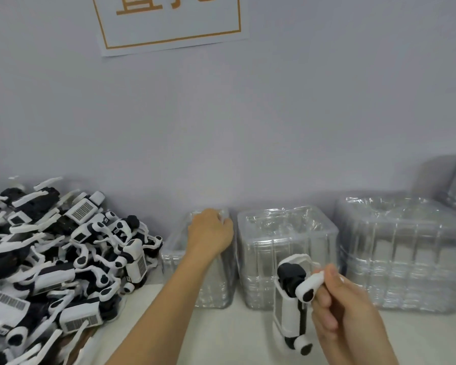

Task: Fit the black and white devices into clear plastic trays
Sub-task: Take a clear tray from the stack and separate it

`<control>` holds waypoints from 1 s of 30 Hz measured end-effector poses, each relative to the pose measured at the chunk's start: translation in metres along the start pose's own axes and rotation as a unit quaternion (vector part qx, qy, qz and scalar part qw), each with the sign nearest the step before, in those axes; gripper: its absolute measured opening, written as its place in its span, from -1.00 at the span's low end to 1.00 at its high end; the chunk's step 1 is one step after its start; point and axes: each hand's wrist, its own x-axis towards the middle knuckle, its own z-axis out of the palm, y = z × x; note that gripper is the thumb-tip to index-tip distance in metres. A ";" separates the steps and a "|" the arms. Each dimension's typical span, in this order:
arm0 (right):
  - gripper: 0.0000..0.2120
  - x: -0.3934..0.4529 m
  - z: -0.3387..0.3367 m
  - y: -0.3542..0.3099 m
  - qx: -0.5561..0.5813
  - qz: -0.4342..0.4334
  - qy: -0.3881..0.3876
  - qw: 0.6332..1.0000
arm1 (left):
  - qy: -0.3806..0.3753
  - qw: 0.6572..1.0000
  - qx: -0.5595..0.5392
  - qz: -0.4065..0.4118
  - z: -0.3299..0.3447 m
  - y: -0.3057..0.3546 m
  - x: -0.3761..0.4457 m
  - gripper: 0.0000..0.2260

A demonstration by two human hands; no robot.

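Clear tray stack at bench back edge: L hand curled over rim. R hand fingers pinching device, upright.

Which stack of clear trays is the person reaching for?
Along the wall, right of the heap of devices, stand stacks of clear trays. It is the leftmost stack, beside the heap; unlike the others, it has the left hand resting on top.

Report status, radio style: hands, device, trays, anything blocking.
Left hand grips top tray of leftmost tray stack. Right hand holds black and white device, upright, not trayed. Nothing blocking.
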 end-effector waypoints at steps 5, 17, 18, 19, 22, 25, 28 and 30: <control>-0.67 0.006 -0.001 0.014 0.171 0.076 0.060 0.980 | 0.138 0.958 -0.240 0.075 -0.022 -0.025 -0.077 -0.90; -0.79 0.005 0.019 0.044 0.160 0.203 -0.012 0.966 | -0.217 0.956 -0.176 0.085 -0.022 -0.066 -0.128 -0.69; -0.89 0.007 0.017 0.048 0.088 0.200 0.007 0.976 | -0.222 0.959 -0.158 0.076 -0.029 -0.073 -0.125 -0.70; -0.93 0.007 0.015 0.051 0.019 0.192 0.013 0.981 | -0.224 0.963 -0.139 0.062 -0.038 -0.082 -0.121 -0.69; -0.91 0.009 0.006 0.059 -0.130 0.148 0.016 0.980 | -0.189 0.981 -0.020 0.032 -0.061 -0.107 -0.115 -0.64; -0.79 0.012 0.000 0.063 -0.190 0.098 0.032 0.976 | -0.144 0.987 0.067 0.002 -0.074 -0.120 -0.114 -0.60; -0.77 0.013 -0.002 0.067 -0.231 0.073 0.023 0.970 | -0.109 0.981 0.158 -0.035 -0.077 -0.120 -0.115 -0.52; -0.76 0.013 -0.002 0.071 -0.256 0.058 0.024 0.965 | -0.113 0.981 0.154 -0.027 -0.082 -0.118 -0.113 -0.45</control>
